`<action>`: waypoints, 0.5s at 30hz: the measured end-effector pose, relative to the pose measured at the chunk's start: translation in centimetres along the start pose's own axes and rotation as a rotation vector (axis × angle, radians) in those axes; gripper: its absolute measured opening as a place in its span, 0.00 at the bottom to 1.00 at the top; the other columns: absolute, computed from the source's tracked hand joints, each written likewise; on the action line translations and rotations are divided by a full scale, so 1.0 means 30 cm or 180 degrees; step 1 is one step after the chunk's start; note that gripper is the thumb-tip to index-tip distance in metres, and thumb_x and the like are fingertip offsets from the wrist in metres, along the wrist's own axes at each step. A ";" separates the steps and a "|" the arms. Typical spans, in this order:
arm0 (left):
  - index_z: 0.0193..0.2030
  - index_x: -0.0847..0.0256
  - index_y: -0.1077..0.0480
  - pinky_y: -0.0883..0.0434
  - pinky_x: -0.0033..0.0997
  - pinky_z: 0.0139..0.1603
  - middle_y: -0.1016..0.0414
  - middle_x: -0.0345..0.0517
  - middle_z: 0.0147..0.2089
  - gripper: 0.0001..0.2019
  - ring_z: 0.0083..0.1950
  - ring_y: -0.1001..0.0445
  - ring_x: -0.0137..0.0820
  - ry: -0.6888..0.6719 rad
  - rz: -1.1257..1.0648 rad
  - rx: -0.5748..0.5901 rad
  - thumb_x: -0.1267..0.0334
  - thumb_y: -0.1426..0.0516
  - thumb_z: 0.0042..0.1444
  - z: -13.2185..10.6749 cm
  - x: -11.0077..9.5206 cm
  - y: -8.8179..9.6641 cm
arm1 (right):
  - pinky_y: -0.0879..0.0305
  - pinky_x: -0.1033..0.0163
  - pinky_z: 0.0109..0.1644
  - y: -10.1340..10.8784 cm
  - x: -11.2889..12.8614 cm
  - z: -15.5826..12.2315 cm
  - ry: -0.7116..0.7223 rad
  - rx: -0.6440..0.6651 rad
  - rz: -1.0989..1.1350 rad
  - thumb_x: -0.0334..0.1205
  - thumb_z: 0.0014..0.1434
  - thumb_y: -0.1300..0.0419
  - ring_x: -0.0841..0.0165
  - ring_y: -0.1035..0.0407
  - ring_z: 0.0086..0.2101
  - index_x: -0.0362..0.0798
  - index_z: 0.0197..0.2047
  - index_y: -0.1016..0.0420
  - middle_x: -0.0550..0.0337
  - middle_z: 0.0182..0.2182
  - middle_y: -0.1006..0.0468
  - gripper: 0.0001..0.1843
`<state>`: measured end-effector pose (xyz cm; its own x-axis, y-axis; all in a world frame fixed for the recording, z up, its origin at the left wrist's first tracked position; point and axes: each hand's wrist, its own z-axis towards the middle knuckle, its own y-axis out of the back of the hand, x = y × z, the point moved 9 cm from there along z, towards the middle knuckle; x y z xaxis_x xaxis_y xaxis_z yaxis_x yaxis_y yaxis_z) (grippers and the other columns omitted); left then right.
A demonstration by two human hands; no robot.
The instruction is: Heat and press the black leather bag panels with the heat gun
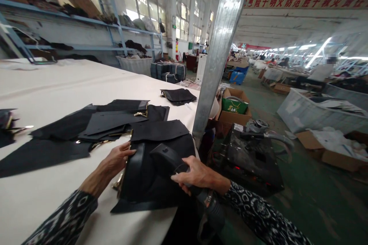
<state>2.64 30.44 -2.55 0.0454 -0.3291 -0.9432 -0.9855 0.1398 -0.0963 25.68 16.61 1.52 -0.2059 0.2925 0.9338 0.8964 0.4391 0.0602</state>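
My right hand (195, 174) is wrapped round a black handheld tool (166, 157) with a broad, flattened head and a ribbed hose at its lower end. The head sits over a black fabric panel (161, 183) near the table's right edge; whether it touches the cloth I cannot tell. At the panel's left edge, where gold zipper teeth show, the fingers of my left hand (116, 159) pinch the border. A smooth, shiny black strip (135, 168) runs down beside that edge. A folded black flap (161, 131) lies across the top.
More black panels with gold zippers (112, 122) lie to the left, and a small stack (178, 95) farther back. A metal post (215, 49) rises at the table's edge. A black machine box (250, 160) with red lights stands right, near cartons and a white bin (299, 113).
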 end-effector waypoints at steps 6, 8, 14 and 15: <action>0.38 0.62 0.21 0.22 0.28 0.36 0.16 0.50 0.42 0.26 0.45 0.18 0.43 -0.0057 -0.0640 0.0228 0.80 0.31 0.25 -0.062 0.005 -0.024 | 0.33 0.70 0.20 -0.056 0.059 0.072 0.0280 0.0115 -0.0148 0.51 0.54 0.32 0.74 0.32 0.18 0.43 0.31 0.30 0.62 0.20 0.27 0.20; 0.39 0.62 0.20 0.22 0.28 0.36 0.16 0.50 0.43 0.25 0.45 0.18 0.44 -0.0088 -0.0678 0.0318 0.78 0.30 0.27 -0.086 0.011 -0.035 | 0.34 0.70 0.20 -0.078 0.078 0.091 0.0336 0.0138 -0.0205 0.51 0.53 0.31 0.74 0.33 0.18 0.43 0.30 0.30 0.63 0.20 0.27 0.20; 0.42 0.63 0.19 0.23 0.27 0.35 0.15 0.49 0.40 0.25 0.41 0.18 0.42 -0.0215 -0.0696 0.0337 0.74 0.28 0.30 -0.151 0.023 -0.082 | 0.34 0.70 0.21 -0.106 0.175 0.163 0.0564 0.0033 -0.0146 0.50 0.52 0.29 0.75 0.33 0.19 0.43 0.30 0.30 0.64 0.22 0.27 0.20; 0.41 0.63 0.19 0.23 0.27 0.34 0.15 0.49 0.39 0.25 0.39 0.18 0.41 -0.0196 -0.0724 0.0294 0.74 0.28 0.29 -0.155 0.024 -0.086 | 0.34 0.70 0.20 -0.100 0.191 0.178 0.0556 -0.0023 -0.0136 0.49 0.52 0.29 0.75 0.33 0.19 0.43 0.30 0.30 0.64 0.22 0.27 0.20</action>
<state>4.46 25.50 -1.49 0.2769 -0.3049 -0.9112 -0.9298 0.1545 -0.3342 19.71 21.50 4.81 -0.1732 0.1213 0.9774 0.8912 0.4417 0.1031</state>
